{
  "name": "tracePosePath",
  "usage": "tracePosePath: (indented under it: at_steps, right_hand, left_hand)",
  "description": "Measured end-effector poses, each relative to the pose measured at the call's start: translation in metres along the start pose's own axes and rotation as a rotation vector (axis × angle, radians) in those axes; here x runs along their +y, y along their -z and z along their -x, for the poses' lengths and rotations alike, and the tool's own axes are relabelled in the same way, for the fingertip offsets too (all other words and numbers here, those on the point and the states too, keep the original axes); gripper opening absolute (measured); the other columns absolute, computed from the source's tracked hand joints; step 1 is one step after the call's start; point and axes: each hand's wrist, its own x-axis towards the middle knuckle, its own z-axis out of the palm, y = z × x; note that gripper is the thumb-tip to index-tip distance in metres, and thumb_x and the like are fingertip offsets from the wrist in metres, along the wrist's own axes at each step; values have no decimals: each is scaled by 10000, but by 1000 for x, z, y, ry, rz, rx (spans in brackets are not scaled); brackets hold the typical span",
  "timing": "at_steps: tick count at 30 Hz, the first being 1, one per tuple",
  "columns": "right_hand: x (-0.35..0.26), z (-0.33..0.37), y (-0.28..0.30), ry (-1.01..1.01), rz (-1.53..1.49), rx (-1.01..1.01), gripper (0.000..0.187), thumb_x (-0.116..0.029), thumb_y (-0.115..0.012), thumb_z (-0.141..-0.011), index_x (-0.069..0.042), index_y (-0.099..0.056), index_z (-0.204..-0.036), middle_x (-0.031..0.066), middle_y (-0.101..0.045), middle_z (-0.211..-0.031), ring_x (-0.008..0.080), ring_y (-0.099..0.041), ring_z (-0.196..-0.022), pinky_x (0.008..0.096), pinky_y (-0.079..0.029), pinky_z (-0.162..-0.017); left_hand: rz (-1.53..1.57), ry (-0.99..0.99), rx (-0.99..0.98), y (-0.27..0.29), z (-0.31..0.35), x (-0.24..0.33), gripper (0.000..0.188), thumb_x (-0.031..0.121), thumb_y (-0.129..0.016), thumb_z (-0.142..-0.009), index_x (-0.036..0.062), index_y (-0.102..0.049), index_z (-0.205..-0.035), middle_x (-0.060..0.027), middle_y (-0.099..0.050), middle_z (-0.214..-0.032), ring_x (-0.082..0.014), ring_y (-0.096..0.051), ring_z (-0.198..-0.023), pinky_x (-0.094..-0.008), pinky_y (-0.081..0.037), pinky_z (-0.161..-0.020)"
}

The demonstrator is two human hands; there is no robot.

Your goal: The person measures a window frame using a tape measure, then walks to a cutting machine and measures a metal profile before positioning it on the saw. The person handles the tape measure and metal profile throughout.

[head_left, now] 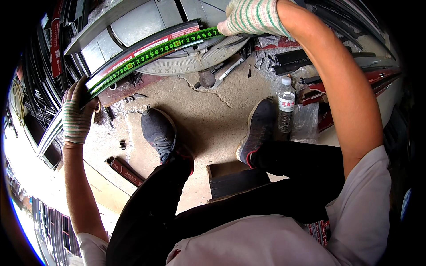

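Tape (pixel 151 56), green and marked along its length, runs in a bowed line from about 9:30 to 12 o'clock; the wide lens may account for some of that bend. It lies along a strip (pixel 173 34) with red-and-white film, at 11 o'clock, over the front of a silver table (pixel 191 67) with an engraved angle scale. Whether the strip rests on the table or hangs just above it, I cannot tell.

Hands: left hand (pixel 75 116), striped glove, 9:30, closed around the strip and the tape at their lower end. Right hand (pixel 255 17), matching glove, 12:30, pinches the tape between thumb and finger. Where the tape's hook sits is not visible.

Technique, my judgement: left grip firm, so that strip and tape cannot slide against each other. Tape edge parallel to the strip's edge, drawn taut without pulling the strip out of line; slack or twist would likely spoil the reading. Right thumb best set just beside the mark, not over it, with the eye square above to limit parallax. Supporting the strip's middle on the table should reduce sag.

Surroundings: dark strips (pixel 37 84) at 10 o'clock could snag the lower end; bottle (pixel 286 106) at 2 o'clock stands well apart from the tape
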Motion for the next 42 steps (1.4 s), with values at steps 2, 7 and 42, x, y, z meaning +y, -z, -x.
tracePosePath:
  at_steps: [2, 7, 42]
  right_hand:
    - [10, -3, -1, 41, 27, -10, 290, -190, -567, -949, -107, -728, -722, -25, -611, -575, 35, -517, -485, 254, -386, -443]
    - [-55, 18, 14, -210, 94, 93, 277, -235, -609, -931, -107, -765, -741, -8, -654, -602, 67, -534, -495, 293, -433, -474]
    - [-87, 47, -7, -401, -32, 294, 525, -385, -751, -849, 46, -709, -1147, 229, -734, -1007, 292, -722, -943, 357, -545, -868]
  left_hand:
    - [8, -1, -1, -1, -1, -1, 615, 102, -722, -812, 74, -554, -1403, -118, -605, -1160, -230, -597, -1006, -352, -506, -941]
    - [0, 6, 0, 0, 4, -3, 615, 95, -717, -818, 80, -549, -1410, -121, -600, -1161, -234, -598, -1031, -354, -506, -957]
    - [-83, -43, 17, 2, -1, 2, 620, 43, -713, -786, 79, -565, -1387, -95, -607, -1045, -238, -559, -941, -368, -482, -904]
